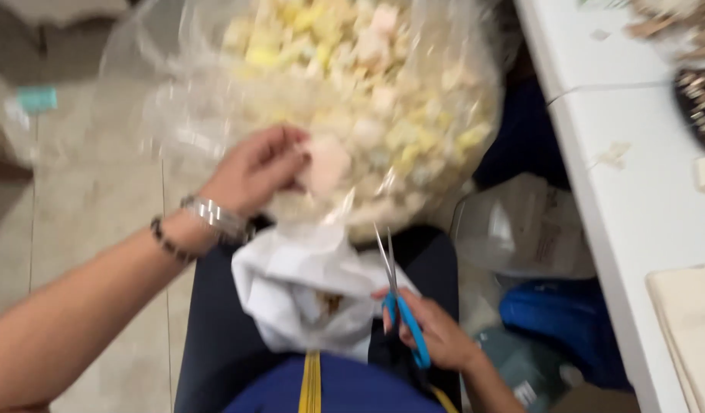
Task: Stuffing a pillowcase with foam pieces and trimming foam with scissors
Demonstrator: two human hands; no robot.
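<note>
Obs., head cam, view motion-blurred.

Materials: large clear plastic bag [214, 84], thin crinkly film, glossy highlights, bulging round. Contents: small soft-looking foam chunks [367, 84], irregular cubes, pale yellow, cream, faint pink; packed loosely against the film. One larger pale pink chunk [327, 164] sits at the bag's lower front. White fabric piece [291, 291], matte, bunched and folded, lies on the lap just below the bag.

L hand [253, 170]: fingers curled, pinching the pink chunk through or at the bag wall; can't tell which side of the film the chunk is on. Metal watch band [214, 216] and dark bead bracelet [169, 241] on that wrist.

R hand [436, 329]: fingers closed round the blue handles of scissors [398, 298]. Steel blades narrow, point up toward the bag's underside, only slightly parted; tips near the film, contact can't tell.

Surface/room: person seated, dark trousers, blue top w/ yellow strip [312, 382] hanging at centre. Floor [84, 214] pale beige tile, grout lines visible. White table [635, 191] along the right, smooth flat top, w/ scraps on it and a cream cloth piece [693, 321] at its near end.

Containers: under the table edge, a second clear plastic bag [521, 229], crumpled, contents unclear; beside it a blue bag [566, 321], glossy, closed.
</note>
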